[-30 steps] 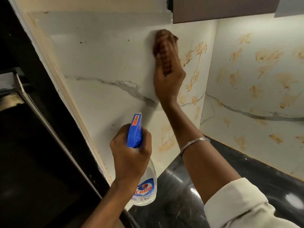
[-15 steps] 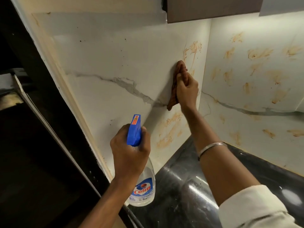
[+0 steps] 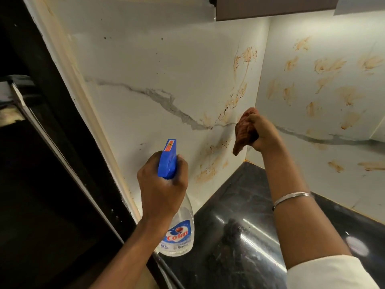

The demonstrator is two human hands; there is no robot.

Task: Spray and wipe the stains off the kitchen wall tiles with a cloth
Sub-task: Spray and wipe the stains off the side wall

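My left hand [image 3: 161, 184] grips a clear spray bottle [image 3: 178, 234] by its blue trigger head [image 3: 168, 158], nozzle aimed at the left wall tile [image 3: 145, 63]. My right hand [image 3: 263, 132] is closed on a bunched brown cloth [image 3: 243, 130], held near the wall corner, just off the tile as far as I can tell. Orange-brown stains [image 3: 243, 59] streak the left tile near the corner, with more stains [image 3: 208, 170] lower down. Many smears [image 3: 327, 66] cover the right wall tile [image 3: 333, 113]. The left part of the left tile looks mostly free of stains.
A glossy black countertop [image 3: 239, 226] meets both walls below. A dark overhead cabinet [image 3: 270, 7] hangs above the corner. To the left stands a black upright surface [image 3: 41, 184] with a pale edge strip [image 3: 79, 97].
My right hand with the cloth has swept down and to the right across the left tile, from high up to the corner. The left hand and bottle have stayed put.
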